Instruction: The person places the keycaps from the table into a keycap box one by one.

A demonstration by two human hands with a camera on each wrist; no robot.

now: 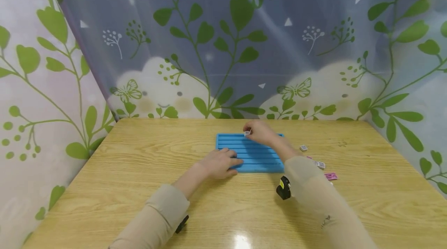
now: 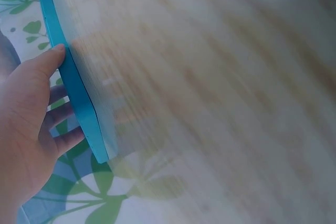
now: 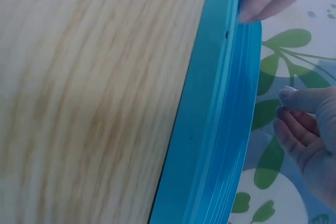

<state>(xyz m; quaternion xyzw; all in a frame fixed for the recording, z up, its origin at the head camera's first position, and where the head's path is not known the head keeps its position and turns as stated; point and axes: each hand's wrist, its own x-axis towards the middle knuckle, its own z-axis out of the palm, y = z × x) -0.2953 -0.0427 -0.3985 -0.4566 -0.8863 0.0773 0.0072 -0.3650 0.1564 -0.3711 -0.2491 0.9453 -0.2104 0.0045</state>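
A blue tray (image 1: 258, 166) with long parallel grooves lies on the wooden table. My left hand (image 1: 220, 163) rests over its front left corner, fingers spread onto the grooves. In the left wrist view, the thumb of the left hand (image 2: 31, 114) presses the tray's outer wall (image 2: 84, 98). Over the tray's back edge, my right hand (image 1: 261, 132) pinches a small white tile (image 1: 247, 133) between thumb and fingertips. The right wrist view shows the right hand (image 3: 310, 129) beyond the tray (image 3: 199, 129), with only a sliver of the tile (image 3: 289, 88) visible.
Right of the tray lie a small white tile (image 1: 303, 148), more white tiles (image 1: 319, 164) and a pink note-like piece (image 1: 331, 176), some partly covered by the right sleeve (image 1: 314, 179). A patterned curtain (image 1: 223, 66) hangs behind the wooden table (image 1: 157, 140).
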